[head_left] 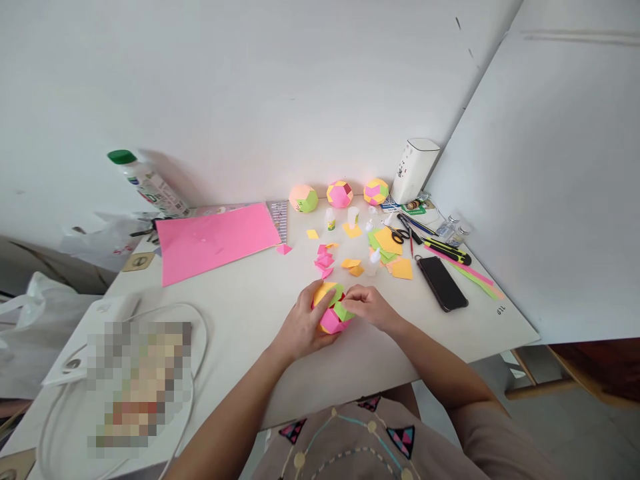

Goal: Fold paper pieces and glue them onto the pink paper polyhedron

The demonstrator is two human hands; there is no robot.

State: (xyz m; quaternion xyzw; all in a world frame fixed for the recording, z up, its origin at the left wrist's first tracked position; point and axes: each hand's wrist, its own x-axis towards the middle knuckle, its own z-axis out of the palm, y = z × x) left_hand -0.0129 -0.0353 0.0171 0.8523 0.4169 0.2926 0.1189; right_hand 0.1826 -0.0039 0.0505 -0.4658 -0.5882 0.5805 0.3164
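Note:
Near the front of the table I hold a paper ball (331, 321) made of yellow, green and pink pieces, with gaps that show red. My left hand (306, 320) wraps round its left side, thumb across the top. At the ball's right side, my right hand (367, 305) pinches a green paper piece (342, 310) that lies against it. Whether that piece is fixed to the ball I cannot tell. Just beyond the ball lie small folded pink pieces (324, 261), orange pieces (353, 265) and a white glue bottle (375, 259).
Three finished-looking paper balls (340, 194) stand along the wall. Scissors (397, 233), coloured sheets (387, 241), a box cutter (447, 251) and a phone (443, 283) lie to the right. On the left are a large pink sheet (217, 241), a white cable (200, 320) and a tilted bottle (150, 183).

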